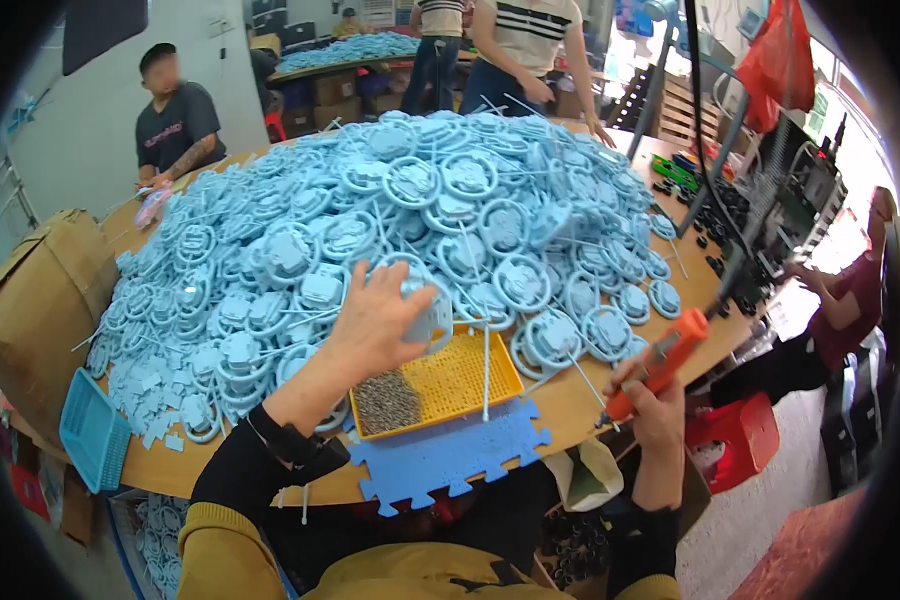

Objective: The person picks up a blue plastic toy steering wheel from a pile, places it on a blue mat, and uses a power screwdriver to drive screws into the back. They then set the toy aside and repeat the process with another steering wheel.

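Note:
My left hand (375, 320) is at the near edge of a big heap of light blue plastic parts (300, 250). Its thumb and fingers grip a light blue ring-shaped plastic part (433, 318) above a yellow perforated tray (470, 375). Small grey screws (388, 402) fill the tray's left end. My right hand (655, 410) is wrapped round an orange electric screwdriver (670, 355), its tip pointing down and left beside the table edge. A blue foam mat (450, 455) with a jigsaw edge lies in front of the tray.
A light blue basket (92, 430) and a cardboard box (50, 290) stand at the left. A seated person (178, 125) and a standing person (530, 50) are across the table. Black parts (710, 225) lie at the right; a red stool (735, 440) stands below.

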`<state>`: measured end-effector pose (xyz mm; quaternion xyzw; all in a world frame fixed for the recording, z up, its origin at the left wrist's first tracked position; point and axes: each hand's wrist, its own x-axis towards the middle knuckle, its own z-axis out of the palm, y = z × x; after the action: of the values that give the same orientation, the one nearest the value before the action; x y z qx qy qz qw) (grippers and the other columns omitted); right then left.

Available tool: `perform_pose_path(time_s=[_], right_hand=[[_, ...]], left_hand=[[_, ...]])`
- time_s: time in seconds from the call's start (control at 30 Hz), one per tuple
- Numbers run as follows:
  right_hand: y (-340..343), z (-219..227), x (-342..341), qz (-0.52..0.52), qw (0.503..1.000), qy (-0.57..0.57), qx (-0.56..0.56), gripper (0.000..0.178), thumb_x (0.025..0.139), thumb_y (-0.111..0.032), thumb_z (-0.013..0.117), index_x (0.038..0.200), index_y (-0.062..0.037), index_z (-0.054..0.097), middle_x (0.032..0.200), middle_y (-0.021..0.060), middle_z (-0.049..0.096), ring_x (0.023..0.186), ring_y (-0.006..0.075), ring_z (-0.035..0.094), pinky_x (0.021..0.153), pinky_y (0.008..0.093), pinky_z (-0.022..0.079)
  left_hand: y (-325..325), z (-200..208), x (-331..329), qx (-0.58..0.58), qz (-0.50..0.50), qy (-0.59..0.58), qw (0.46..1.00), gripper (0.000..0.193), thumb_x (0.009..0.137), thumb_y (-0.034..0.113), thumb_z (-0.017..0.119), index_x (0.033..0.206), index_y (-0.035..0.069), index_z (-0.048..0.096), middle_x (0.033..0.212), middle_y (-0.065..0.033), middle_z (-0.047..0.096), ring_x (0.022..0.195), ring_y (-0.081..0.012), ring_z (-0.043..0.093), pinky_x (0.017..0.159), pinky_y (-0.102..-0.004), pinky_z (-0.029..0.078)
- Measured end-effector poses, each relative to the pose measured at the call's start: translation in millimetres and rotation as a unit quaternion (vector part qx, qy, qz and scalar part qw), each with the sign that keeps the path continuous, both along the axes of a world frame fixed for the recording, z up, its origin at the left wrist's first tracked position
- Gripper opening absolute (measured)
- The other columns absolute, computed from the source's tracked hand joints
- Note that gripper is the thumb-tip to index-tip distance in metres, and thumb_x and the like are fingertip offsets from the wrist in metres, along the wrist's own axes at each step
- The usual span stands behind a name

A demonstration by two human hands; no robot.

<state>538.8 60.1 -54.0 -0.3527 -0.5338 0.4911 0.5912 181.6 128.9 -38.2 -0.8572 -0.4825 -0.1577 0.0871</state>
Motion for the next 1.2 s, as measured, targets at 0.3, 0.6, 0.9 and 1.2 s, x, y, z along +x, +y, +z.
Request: perform_pose_path(time_s=[0.3,0.6,0.9,1.2], right_hand=[[-10,9,14,-0.059,0.998,-0.023,-0.011,0.021,0.076,-0.002,0.063,0.094,0.0001,0.052,0.079,0.0119,0.061,0.065,0.0194,0.06,0.06,0.0324,0.051],[3,15,38,-0.136,0.99,-0.015,-0.024,0.041,0.078,-0.002,0.063,0.116,0.002,0.047,0.084,0.0079,0.057,0.077,0.017,0.058,0.073,0.0296,0.048],[2,27,58,-0.124,0.99,-0.054,-0.038,0.042,0.076,0.007,0.064,0.115,-0.0006,0.05,0.097,0.0059,0.061,0.088,0.0154,0.062,0.082,0.0303,0.049],[2,26,3,0.015,0.996,-0.011,-0.089,0.048,0.077,-0.001,0.072,0.12,-0.0041,0.052,0.094,0.0014,0.062,0.088,0.0096,0.059,0.074,0.026,0.05]], left_hand=[[110,6,-138,0.123,0.246,-0.03,0.961,0.055,0.064,0.037,0.072,0.114,0.016,0.058,0.111,-0.0177,0.052,0.106,-0.035,0.051,0.089,-0.0495,0.037],[82,-27,116,0.043,-0.179,-0.014,0.983,0.053,0.069,0.026,0.073,0.117,0.013,0.057,0.114,-0.0141,0.056,0.105,-0.0341,0.053,0.089,-0.0471,0.039],[131,-56,152,0.021,-0.081,0.061,0.995,0.045,0.072,0.012,0.064,0.115,0.012,0.052,0.111,-0.0147,0.053,0.099,-0.0369,0.054,0.077,-0.049,0.045],[69,22,-35,-0.135,0.011,-0.59,0.796,0.033,0.094,0.021,0.048,0.12,0.0,0.052,0.111,-0.0086,0.058,0.107,-0.0172,0.055,0.084,-0.0308,0.049]])
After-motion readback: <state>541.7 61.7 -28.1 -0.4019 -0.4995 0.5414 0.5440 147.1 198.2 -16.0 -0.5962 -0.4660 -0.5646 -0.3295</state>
